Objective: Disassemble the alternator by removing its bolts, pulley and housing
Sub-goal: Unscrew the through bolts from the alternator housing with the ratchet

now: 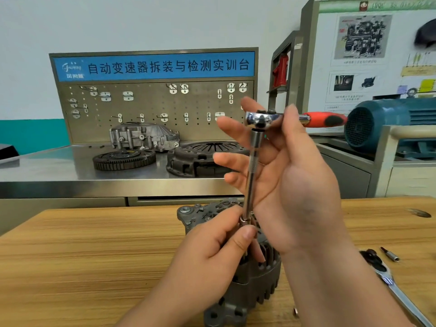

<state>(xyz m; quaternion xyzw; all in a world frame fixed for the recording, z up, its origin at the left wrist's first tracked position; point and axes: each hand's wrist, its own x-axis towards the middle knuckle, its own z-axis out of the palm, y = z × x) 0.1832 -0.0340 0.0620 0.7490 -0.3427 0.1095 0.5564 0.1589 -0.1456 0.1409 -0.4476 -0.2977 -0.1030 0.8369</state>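
Observation:
The grey alternator (257, 279) stands on end on the wooden table (94, 256), its finned housing facing me. A chrome extension bar (253, 166) rises upright from its top, with a ratchet wrench (259, 119) with a red handle on the upper end. My left hand (212, 256) pinches the socket (244, 221) at the bar's lower end, against the alternator's top. My right hand (304, 185) is raised behind the bar with its fingers spread. Its thumb and index finger pinch the ratchet at the head and neck.
A second chrome wrench (398, 291), a small bit (390, 254) and a black part (372, 258) lie on the table at the right. Behind, a steel bench holds a flywheel (123, 159), a clutch cover (195, 159) and a cast housing (144, 136). A blue motor (387, 121) sits at the right.

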